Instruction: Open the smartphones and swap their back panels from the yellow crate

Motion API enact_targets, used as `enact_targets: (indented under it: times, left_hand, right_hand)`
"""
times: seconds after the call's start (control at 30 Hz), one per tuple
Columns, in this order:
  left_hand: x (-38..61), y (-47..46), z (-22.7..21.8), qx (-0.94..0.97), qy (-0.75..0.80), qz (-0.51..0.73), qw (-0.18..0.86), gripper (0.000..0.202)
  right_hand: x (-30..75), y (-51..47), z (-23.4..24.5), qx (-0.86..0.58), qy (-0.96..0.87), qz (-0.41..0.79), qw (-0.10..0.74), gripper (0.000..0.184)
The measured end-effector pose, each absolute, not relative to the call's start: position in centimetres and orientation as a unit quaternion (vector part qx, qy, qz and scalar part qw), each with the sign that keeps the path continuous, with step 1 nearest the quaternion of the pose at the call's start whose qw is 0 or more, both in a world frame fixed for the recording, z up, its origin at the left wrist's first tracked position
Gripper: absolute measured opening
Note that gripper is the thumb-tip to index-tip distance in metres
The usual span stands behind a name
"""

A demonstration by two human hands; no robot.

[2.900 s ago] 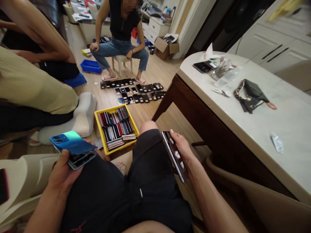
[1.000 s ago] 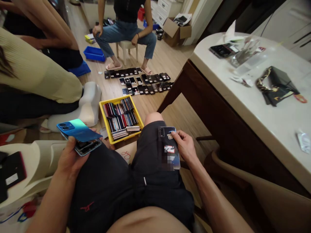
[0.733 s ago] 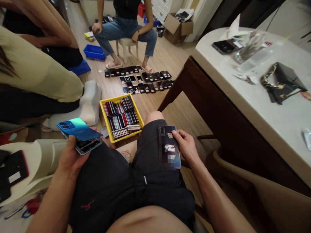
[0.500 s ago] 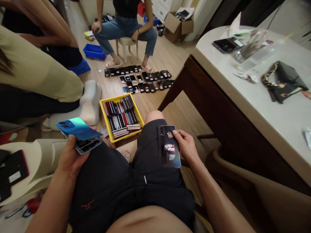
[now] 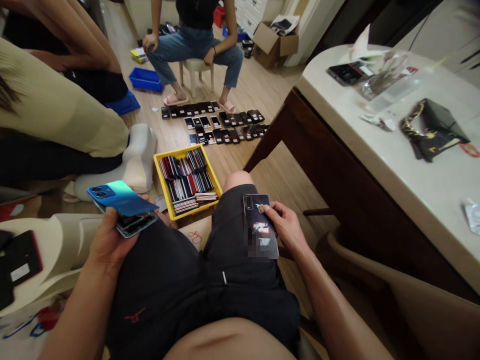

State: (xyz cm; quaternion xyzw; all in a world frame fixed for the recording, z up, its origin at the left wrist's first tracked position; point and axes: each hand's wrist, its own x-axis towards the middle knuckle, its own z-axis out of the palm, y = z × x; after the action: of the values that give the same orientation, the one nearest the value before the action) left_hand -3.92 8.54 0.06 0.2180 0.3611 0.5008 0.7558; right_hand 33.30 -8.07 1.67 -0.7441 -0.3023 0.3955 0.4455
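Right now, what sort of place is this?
Probably a home's living or dining room, perhaps doubling as a workspace: a white-topped table stands at the right, and phones lie in rows on the wooden floor, beyond a yellow bin packed with slim devices.

A blue phone (image 5: 122,206) sits at the left of the frame, around mid-height, lying aslant with its rear side up. Its glossy back cover (image 5: 123,196), turquoise fading to deeper blue, stands askew over the body, baring dark innards at the lower right; large round lenses mark its upper left. A dark phone (image 5: 261,227), right of centre, shows its back nearly upright in the frame, with a camera block at its upper left corner, a small tan patch, a red-and-white patch at its middle and a blurred lower part.
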Motion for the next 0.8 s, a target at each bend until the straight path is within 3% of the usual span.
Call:
enact_targets:
  times: [0.5, 0.8]
  left_hand:
    - [-4.2, 8.5, -0.4, 0.225, 0.357, 0.502, 0.755, 0.078]
    - [-4.4, 8.3, -0.8, 0.218, 0.378, 0.504, 0.746, 0.061]
  right_hand:
    - [33.6, -8.7, 2.7, -0.748, -0.349, 0.417, 0.381, 0.040]
    - [33.7, -9.3, 3.1, -0.719, -0.302, 0.469, 0.415, 0.035]
